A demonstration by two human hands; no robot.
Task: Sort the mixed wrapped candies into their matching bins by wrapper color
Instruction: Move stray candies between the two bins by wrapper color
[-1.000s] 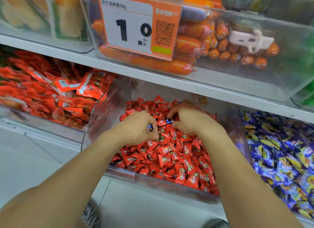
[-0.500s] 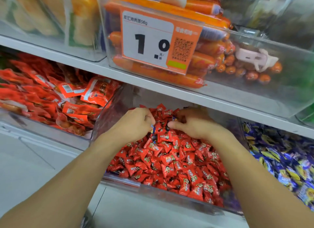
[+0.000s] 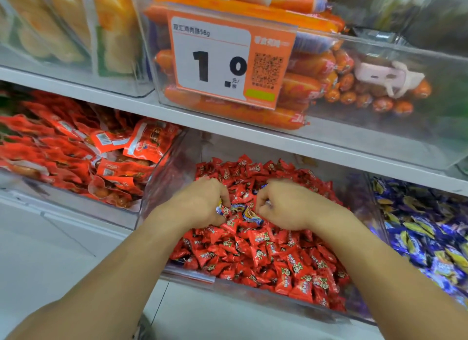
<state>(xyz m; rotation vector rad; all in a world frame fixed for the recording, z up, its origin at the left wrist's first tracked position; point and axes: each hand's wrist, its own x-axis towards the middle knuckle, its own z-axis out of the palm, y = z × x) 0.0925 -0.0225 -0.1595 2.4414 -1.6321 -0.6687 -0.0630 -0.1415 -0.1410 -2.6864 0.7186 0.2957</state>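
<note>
Overhead, the price tag point(image 3: 222, 61) reads "1.0" (58g). Left hand point(image 3: 200, 203) grips blue candies point(image 3: 222, 209); right hand point(image 3: 286, 205), fingers curled, its hold hidden, rests on red candies point(image 3: 266, 251).

Two bare forearms come up from the bottom edge toward the red candy bin point(image 3: 177, 167), one on each side of it. No sleeve shows on either arm up to the frame edge. The wrists carry no watch, band or bracelet. The left hand point(image 3: 202, 203) and the right hand point(image 3: 286, 205) are ungloved, and no ring shows on the knuckles or fingers that face the camera. Short, plain nails show on the right hand's thumb side. Below the bin, between the forearms at the bottom edge, sits a small patch of dark patterned material, too blurred to tell whether it is clothing.
</note>
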